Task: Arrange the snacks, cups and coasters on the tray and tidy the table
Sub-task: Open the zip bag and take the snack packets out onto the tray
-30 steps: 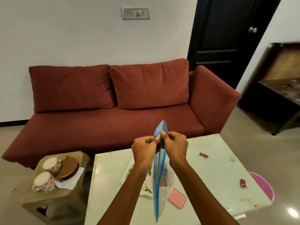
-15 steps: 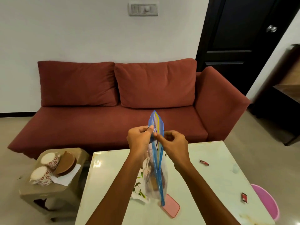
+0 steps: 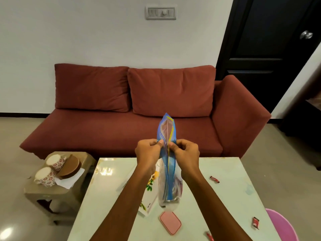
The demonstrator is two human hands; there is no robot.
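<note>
- Step in hand, by the look of it: opening the clear zip-top snack bag with blue and yellow seal strips [image 3: 167,159], held upright above the pale glossy bench [image 3: 229,186].
- Left hand [image 3: 148,153] pinching the left lip of the bag mouth, right hand [image 3: 186,153] pinching the right lip — fingers [image 3: 160,142] of both clamped on the plastic, thumbs close either side of the seal.
- Top of the bag above the pinch already gaping a little; lower seal looks shut.
- Best to pull the lips straight apart, level, in short steps; a hard yank risks tearing the film or spilling the snacks.
- Bag bottom hangs free just over the white floral tray [image 3: 147,199] — lower it onto the tray first to take the weight off the seal.
- Contents blurred through the film; cannot tell what kind.
- Left to tidy on the bench: pink rounded-rectangle coaster [image 3: 170,222] near the front edge, red wrapped sweets [image 3: 214,179] scattered to the right.
- Two floral cups [image 3: 45,176] and a brown round plate [image 3: 70,165] sit on the low beige stool [image 3: 43,193], well apart from the tray.
</note>
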